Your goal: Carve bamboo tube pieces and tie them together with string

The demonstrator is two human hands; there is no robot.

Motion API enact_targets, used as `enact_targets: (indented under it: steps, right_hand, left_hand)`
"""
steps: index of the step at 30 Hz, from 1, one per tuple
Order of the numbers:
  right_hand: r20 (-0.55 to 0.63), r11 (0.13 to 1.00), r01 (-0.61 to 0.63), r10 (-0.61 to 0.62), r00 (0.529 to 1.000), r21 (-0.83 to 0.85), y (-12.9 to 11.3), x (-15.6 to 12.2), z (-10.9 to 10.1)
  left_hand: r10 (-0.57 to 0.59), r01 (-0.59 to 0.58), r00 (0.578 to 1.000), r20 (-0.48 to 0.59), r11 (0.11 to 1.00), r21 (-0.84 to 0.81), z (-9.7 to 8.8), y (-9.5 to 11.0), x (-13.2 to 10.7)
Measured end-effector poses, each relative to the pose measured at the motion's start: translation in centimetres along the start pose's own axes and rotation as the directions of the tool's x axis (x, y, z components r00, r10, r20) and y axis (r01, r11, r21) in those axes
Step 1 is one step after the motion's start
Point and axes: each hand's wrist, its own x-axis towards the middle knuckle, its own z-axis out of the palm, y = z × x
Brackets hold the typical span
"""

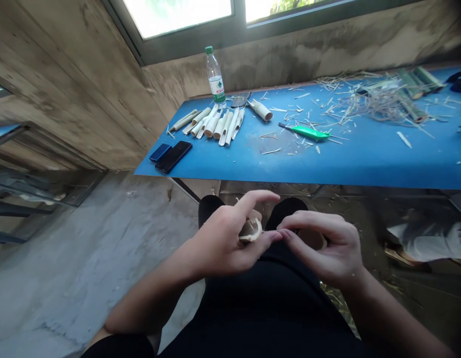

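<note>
Over my lap, my left hand [225, 238] is closed on a short pale bamboo piece [252, 230], thumb and fingers wrapped round it with the index finger stretched forward. My right hand [323, 243] meets it from the right, fingertips pinched together at the piece's end, and seems to cup another pale piece [313, 238] in its palm. Both hands hover in front of the blue table [364, 159], below its front edge.
On the table lie a row of split bamboo pieces [215, 123], a water bottle [215, 77], a green-handled knife [307, 132], two phones [169, 154], shavings and green bamboo stalks [413, 84] at the right. Metal frames stand at the left.
</note>
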Motion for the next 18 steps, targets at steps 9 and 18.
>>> enact_targets:
  steps: [9,18]
  right_hand:
    - [0.012,0.999,-0.037,0.037,0.999,0.010,0.2,-0.5,0.9]
    - [-0.012,0.960,-0.185,0.192,0.981,0.211,1.3,-1.5,1.2]
  left_hand:
    - [0.052,-0.055,0.998,0.024,0.992,0.116,0.2,-0.4,-0.1]
    - [0.064,-0.059,0.997,-0.048,0.994,0.097,0.4,-0.2,0.0]
